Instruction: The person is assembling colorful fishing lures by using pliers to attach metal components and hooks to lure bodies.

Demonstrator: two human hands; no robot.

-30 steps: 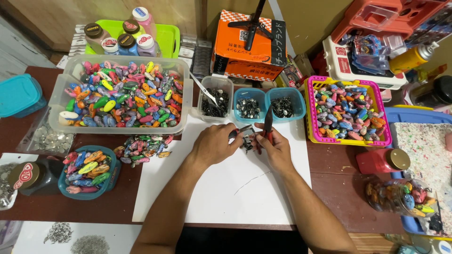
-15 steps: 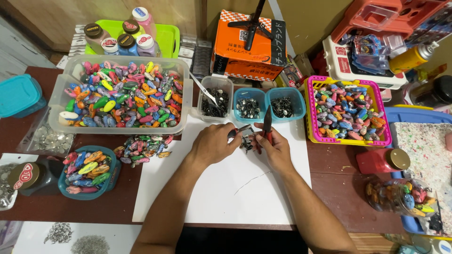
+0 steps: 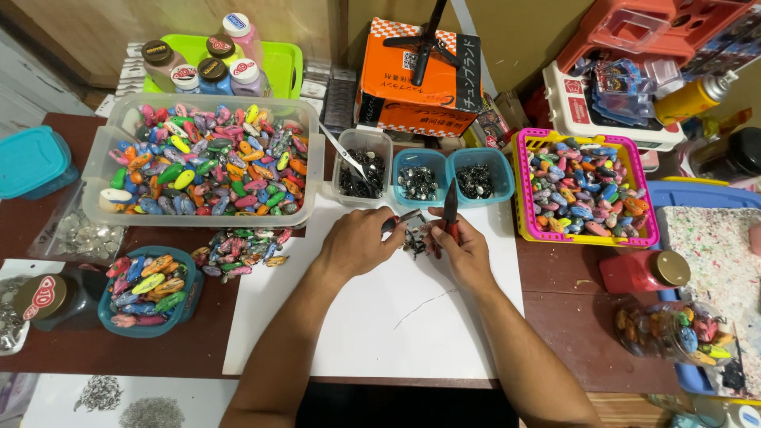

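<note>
A: Both hands are working over the white sheet (image 3: 380, 317). The left hand (image 3: 361, 242) is pinching a small metal piece (image 3: 404, 218), and the right hand (image 3: 468, 250) is gripping red-handled pliers (image 3: 450, 212).

B: The pile of small parts (image 3: 414, 238) is sitting between them, too tiny to make out. Behind, an orange box (image 3: 412, 87) with a black band is standing upright, and a red jar (image 3: 644, 272) is lying on its side at right.

A home craft workbench: tubs of colourful beads (image 3: 208, 162), small containers of metal findings (image 3: 418, 182), pliers (image 3: 449, 212).
</note>
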